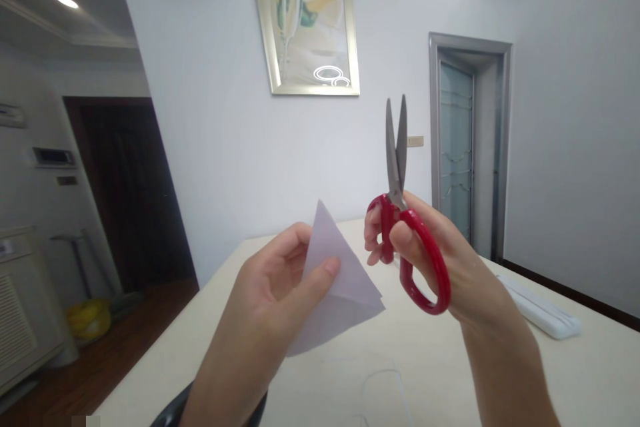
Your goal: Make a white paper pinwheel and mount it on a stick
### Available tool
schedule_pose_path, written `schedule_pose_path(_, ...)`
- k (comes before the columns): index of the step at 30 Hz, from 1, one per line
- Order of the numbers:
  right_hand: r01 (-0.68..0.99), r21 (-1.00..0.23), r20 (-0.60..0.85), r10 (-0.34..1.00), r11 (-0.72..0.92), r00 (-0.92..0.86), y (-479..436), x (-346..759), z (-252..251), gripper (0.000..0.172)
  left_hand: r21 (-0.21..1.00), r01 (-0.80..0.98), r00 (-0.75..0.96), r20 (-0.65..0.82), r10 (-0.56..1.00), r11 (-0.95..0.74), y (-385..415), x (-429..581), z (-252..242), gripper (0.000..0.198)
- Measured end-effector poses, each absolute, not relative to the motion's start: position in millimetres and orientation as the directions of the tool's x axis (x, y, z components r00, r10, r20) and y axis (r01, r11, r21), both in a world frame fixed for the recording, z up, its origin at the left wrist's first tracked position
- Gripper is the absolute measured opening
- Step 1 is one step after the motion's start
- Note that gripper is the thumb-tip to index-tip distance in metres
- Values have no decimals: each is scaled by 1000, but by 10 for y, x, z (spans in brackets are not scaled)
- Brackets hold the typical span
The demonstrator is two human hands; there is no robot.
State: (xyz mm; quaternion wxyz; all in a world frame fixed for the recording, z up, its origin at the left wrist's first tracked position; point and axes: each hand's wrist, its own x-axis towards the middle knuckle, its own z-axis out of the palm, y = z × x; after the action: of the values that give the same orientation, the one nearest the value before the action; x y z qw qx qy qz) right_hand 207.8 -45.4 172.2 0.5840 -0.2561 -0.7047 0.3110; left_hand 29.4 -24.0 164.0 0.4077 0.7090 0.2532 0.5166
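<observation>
Pinched between the thumb and fingers of my left hand (280, 287) is a folded piece of white paper (345, 280), its pointed tip upward and layered edges showing at its right corner. My right hand (450, 247) grips a pair of scissors (397, 167) by the red handles, the thumb and fingers at the loops. The metal blades point up and stand slightly apart. A gap separates the scissors from the paper. Both hands are raised above the pale table (200, 360).
A white elongated case (543, 310) lies on the table at the right. Thin white strands (400, 387) rest near the front. Behind the table is a wall with a framed picture (310, 27). A yellow basin (89, 319) sits on the floor at left.
</observation>
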Motion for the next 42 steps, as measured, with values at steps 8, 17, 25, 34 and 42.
schedule_pose_path(8,51,-760,590,721,648,-364,-391,2185,1593,33,859,-235,304,509,805,-454,-227,251,1593,29)
schedule_pose_path(17,206,-845,343,796,493,-498,-534,2232,1634,28,790,-326,211,596,775,-519,-284,302,1567,29)
schedule_pose_path(25,222,-889,265,845,401,-464,-461,2202,1617,20,718,-228,64,685,726,-657,-305,368,1547,16)
schedule_pose_path(34,170,-867,333,800,468,-500,-437,2209,1583,20,701,-177,22,705,709,-691,-315,389,1554,16)
schedule_pose_path(42,194,-846,360,800,497,-479,-456,2216,1568,20,702,-201,26,701,713,-683,-307,398,1560,17)
